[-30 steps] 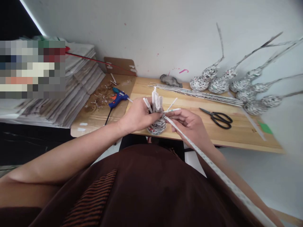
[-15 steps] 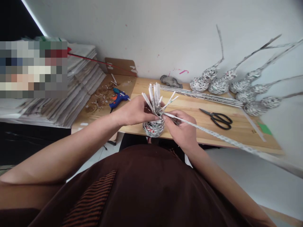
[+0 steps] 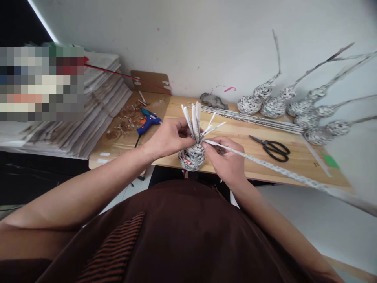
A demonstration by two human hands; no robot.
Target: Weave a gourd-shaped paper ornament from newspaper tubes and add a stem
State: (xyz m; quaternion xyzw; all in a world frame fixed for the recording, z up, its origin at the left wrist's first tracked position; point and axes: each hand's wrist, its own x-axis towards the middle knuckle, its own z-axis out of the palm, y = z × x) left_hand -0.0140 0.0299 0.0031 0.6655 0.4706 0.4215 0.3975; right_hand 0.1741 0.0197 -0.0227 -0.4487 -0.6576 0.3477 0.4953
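Both hands are busy with a small woven paper ball (image 3: 192, 156), held just above the near edge of the wooden table (image 3: 294, 161). Left hand (image 3: 167, 138) is closed around the ball's top, where stiff paper sticks (image 3: 194, 118) poke up like a little fan. Right hand (image 3: 225, 159) is closed too, pinching one long paper tube (image 3: 273, 168) close to the ball; the tube runs far out to the right and its end gets blurry. To weave well, I think the long tube should be kept pulled snug and slid in and out between the sticks, close to the rows below, while the left hand keeps the sticks spread and the ball from turning. Pulling too hard could bend or tear the tube. On the table lie black scissors (image 3: 270, 147), a blue glue gun (image 3: 148, 121), a row of spare paper tubes (image 3: 253, 119), and finished woven shapes with long necks (image 3: 273, 105) by the wall. A stack of newspapers (image 3: 97, 106) sits on the left.
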